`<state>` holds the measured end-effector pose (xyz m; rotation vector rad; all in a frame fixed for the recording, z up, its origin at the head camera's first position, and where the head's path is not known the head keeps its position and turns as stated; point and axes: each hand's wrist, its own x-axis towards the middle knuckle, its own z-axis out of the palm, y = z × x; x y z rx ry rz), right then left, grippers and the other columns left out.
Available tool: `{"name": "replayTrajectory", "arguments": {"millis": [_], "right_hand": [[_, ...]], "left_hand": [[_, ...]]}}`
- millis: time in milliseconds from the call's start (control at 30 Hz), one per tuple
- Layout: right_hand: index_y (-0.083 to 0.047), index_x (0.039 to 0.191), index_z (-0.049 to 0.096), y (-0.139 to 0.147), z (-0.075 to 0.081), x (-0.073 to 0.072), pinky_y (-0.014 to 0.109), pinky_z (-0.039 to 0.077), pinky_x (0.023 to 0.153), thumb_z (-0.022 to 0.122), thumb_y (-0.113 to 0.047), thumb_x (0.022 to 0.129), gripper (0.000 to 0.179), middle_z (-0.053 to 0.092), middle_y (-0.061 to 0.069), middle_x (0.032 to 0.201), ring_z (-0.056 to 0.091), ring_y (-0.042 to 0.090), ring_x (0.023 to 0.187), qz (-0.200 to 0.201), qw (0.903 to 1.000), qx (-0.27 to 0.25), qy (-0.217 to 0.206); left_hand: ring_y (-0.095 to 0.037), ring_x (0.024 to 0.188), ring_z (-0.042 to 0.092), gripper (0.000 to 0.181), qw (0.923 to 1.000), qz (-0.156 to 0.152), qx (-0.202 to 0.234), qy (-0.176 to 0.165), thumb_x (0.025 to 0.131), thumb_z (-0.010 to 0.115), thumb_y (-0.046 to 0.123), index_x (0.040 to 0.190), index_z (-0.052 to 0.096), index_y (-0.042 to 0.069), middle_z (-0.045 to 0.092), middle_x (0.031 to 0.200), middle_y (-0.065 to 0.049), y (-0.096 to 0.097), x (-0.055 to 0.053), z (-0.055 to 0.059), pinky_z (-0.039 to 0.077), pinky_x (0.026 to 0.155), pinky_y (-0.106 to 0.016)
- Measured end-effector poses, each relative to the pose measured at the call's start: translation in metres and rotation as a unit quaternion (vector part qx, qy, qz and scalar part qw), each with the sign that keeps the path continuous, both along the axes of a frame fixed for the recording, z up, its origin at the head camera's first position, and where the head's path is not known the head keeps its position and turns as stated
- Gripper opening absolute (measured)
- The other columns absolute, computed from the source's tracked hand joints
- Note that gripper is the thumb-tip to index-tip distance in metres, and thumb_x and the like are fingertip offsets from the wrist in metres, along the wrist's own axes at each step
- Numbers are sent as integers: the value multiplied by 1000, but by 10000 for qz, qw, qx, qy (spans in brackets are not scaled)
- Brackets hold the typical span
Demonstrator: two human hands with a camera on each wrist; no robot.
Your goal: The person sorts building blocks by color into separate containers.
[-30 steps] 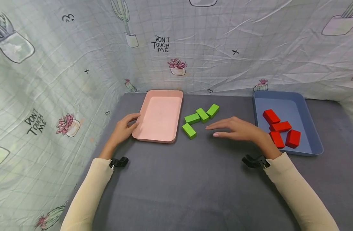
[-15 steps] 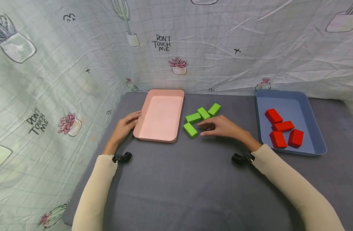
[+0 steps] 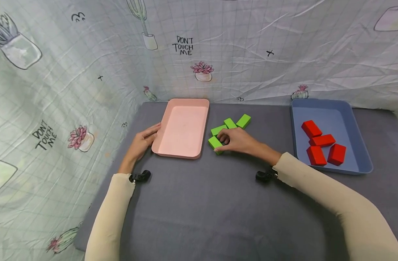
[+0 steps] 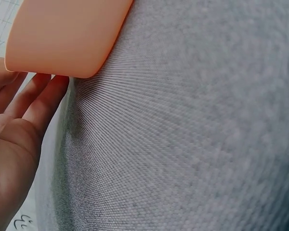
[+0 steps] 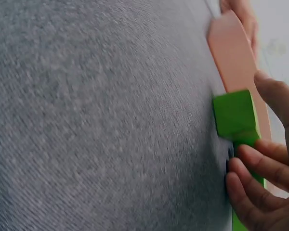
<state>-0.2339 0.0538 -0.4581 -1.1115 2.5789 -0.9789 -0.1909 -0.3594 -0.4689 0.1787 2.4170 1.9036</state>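
A pink tray (image 3: 185, 134) lies on the grey cloth, and my left hand (image 3: 141, 145) touches its left side. In the left wrist view, fingers (image 4: 43, 98) reach under the tray's edge (image 4: 62, 41). My right hand (image 3: 239, 140) is at the nearest green block (image 3: 214, 142), thumb and bent fingers on either side of it. In the right wrist view, a gap shows between the thumb (image 5: 274, 94) and that block (image 5: 235, 114). More green blocks (image 3: 243, 121) lie just beyond the right hand.
At the right stands a blue tray (image 3: 355, 152) holding several red blocks (image 3: 322, 140). A patterned curtain (image 3: 238, 58) hangs behind the table and along its left side. Grey cloth (image 3: 199, 210) covers the table, including the stretch between my forearms.
My right hand has moved left from beside the blue tray to the nearest green block, and its fingers have bent. The left hand stays at the pink tray. The view has shifted slightly.
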Motion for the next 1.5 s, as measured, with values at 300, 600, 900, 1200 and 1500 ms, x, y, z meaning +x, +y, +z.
{"name": "replayTrajectory", "arguments": {"millis": [300, 600, 900, 1200, 1500], "right_hand": [[-7, 116, 68, -3, -3, 3, 34, 58, 80, 88, -37, 81, 50, 74, 5, 102, 69, 16, 88, 81, 10000, -38, -6], [-13, 131, 71, 15, -4, -21, 35, 54, 85, 76, -26, 93, 40, 72, 1, 124, 66, 11, 100, 1894, 9817, 82, 194], [-18, 141, 64, 27, -6, -33, 40, 47, 107, 81, -32, 88, 58, 64, -2, 139, 57, 15, 130, 2274, 9727, 52, -454], [-19, 136, 68, 27, -14, -36, 39, 48, 106, 85, -32, 83, 57, 67, -4, 134, 58, 15, 129, 2090, 9756, -214, -641], [-18, 128, 74, 22, -19, -35, 35, 51, 102, 86, -30, 83, 48, 72, -4, 126, 64, 13, 121, 1960, 9777, -486, -583]], "left_hand": [[-30, 150, 29, 42, 9999, -110, -30, -82, 104, 49, -5, 145, 45, -13, 34, 159, -21, 11, 5, 17, 47, 102, -18], [-22, 151, 29, 42, 9993, -71, 274, -225, 106, 50, 1, 148, 48, -5, 37, 161, -10, 0, -3, -2, 46, 102, -18], [-26, 152, 27, 43, 9982, -197, 510, -238, 107, 47, -1, 150, 43, -7, 32, 164, -11, -1, 0, -3, 47, 104, -23], [-25, 151, 28, 43, 9982, -99, 503, -318, 107, 48, 2, 149, 45, -5, 34, 163, -9, 0, 1, -3, 48, 101, -19], [-24, 153, 23, 45, 9955, -144, 777, -527, 107, 46, -2, 151, 40, -7, 30, 165, -9, -5, -1, -4, 44, 106, -21]]}}
